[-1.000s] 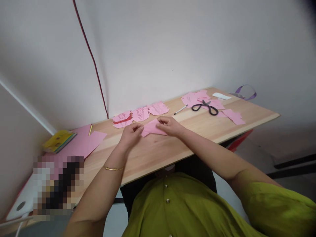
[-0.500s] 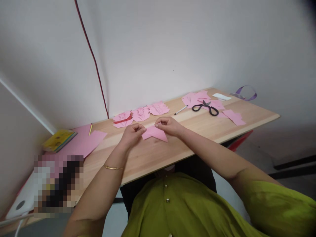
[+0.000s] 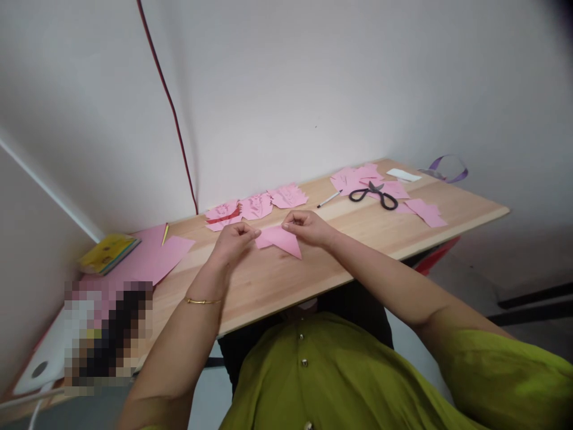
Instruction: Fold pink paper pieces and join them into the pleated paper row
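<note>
A folded pink paper piece [image 3: 281, 240] with a pointed lower corner is held just above the wooden table [image 3: 313, 263]. My left hand [image 3: 233, 240] pinches its left end with closed fingers. My right hand [image 3: 308, 227] pinches its upper right edge, fingers also closed. Behind the hands, three cut pink paper shapes [image 3: 256, 206] lie in a row near the wall.
Black scissors [image 3: 373, 195] and a pen [image 3: 329, 199] lie at the right among pink paper scraps [image 3: 425, 211]. Large pink sheets [image 3: 154, 255], a pencil [image 3: 165, 234] and a yellow book [image 3: 107, 252] sit at the left. A red cable [image 3: 168, 107] runs down the wall. A purple ribbon [image 3: 447, 167] lies at the far right.
The pink piece has been turned and unfolded between my hands, so a pointed corner now hangs toward me. Both hands stayed in about the same place.
</note>
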A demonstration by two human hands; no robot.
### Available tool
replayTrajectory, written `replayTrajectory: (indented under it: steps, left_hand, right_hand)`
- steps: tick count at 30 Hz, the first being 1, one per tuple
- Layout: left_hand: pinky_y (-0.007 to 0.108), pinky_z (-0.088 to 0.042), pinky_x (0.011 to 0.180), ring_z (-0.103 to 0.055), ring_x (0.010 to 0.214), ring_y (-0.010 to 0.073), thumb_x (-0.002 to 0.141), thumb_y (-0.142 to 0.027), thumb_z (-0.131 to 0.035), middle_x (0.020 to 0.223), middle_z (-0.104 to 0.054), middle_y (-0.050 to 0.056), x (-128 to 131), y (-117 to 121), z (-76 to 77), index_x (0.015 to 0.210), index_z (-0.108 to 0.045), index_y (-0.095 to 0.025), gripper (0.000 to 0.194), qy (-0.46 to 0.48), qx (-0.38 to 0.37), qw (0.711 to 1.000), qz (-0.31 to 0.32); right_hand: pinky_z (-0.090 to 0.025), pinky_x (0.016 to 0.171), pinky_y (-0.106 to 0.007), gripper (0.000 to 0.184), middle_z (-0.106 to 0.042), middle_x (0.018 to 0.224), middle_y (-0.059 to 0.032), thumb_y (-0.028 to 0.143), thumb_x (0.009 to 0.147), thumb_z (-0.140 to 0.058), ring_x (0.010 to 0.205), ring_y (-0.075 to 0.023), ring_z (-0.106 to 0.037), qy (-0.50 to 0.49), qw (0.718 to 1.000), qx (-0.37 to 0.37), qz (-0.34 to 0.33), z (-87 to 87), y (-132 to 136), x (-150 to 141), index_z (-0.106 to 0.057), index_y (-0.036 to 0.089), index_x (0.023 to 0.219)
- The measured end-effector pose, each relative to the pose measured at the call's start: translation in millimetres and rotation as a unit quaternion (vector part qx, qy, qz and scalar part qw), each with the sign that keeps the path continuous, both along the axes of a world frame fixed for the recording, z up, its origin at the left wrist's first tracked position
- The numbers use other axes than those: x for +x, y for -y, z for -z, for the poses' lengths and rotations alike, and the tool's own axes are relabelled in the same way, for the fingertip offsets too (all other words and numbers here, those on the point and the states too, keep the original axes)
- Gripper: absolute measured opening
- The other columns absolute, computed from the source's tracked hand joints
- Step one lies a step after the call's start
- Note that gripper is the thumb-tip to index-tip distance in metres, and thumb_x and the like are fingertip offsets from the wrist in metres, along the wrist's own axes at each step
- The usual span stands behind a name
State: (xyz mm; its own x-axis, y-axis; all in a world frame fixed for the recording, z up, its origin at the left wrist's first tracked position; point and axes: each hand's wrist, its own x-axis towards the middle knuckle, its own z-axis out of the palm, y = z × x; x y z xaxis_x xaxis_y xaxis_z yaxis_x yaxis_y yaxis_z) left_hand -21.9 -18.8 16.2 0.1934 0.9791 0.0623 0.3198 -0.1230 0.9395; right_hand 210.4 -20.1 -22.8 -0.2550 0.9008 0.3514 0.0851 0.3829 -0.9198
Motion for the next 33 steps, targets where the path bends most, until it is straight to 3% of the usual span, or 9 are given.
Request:
replayTrajectory:
  steps: [6,12,19,33]
  left_hand:
    - [0.026,-0.036,0.059,-0.047,0.06,0.0121,0.068,-0.042,-0.071,0.064,-0.056,0.0,-9,-9,5.1,0.066,-0.062,-0.016,0.027,-0.006,0.002,0.998,0.069]
    - [0.026,-0.033,0.057,-0.045,0.059,0.0124,0.073,-0.04,-0.066,0.064,-0.054,0.0,-14,-11,1.6,0.066,-0.06,-0.016,0.026,-0.058,0.017,0.994,0.088]
    - [0.027,-0.033,0.061,-0.045,0.063,0.0145,0.078,-0.029,-0.055,0.063,-0.051,-0.001,-1,-7,0.6,0.062,-0.053,-0.019,0.019,-0.146,0.107,0.983,0.018]
    - [0.026,-0.033,0.06,-0.043,0.061,0.0128,0.079,-0.029,-0.055,0.062,-0.048,-0.003,7,-13,16.7,0.063,-0.05,-0.02,0.019,-0.078,0.103,0.991,-0.019]
  right_hand:
    - [-0.042,0.064,-0.026,0.03,-0.061,0.075,-0.0017,0.045,0.076,-0.068,0.07,-0.0131,-0.054,0.004,1.0,-0.017,-0.006,-1.1,-1,1,-0.063,0.016,0.078]
    - [-0.042,0.065,-0.027,0.029,-0.062,0.076,-0.0024,0.044,0.077,-0.067,0.071,-0.0132,-0.054,0.019,1.0,-0.005,-0.004,-0.1,-2,2,-0.063,0.015,0.078]
    - [-0.038,0.062,-0.025,0.028,-0.06,0.072,-0.0013,0.041,0.077,-0.065,0.066,-0.0114,-0.051,0.069,0.998,-0.003,-0.01,-1.6,0,2,-0.061,0.014,0.075]
    - [-0.031,0.057,-0.023,0.026,-0.051,0.066,0.0026,0.04,0.077,-0.062,0.06,-0.0094,-0.041,0.129,0.988,-0.03,-0.082,-4.3,3,6,-0.056,0.015,0.074]
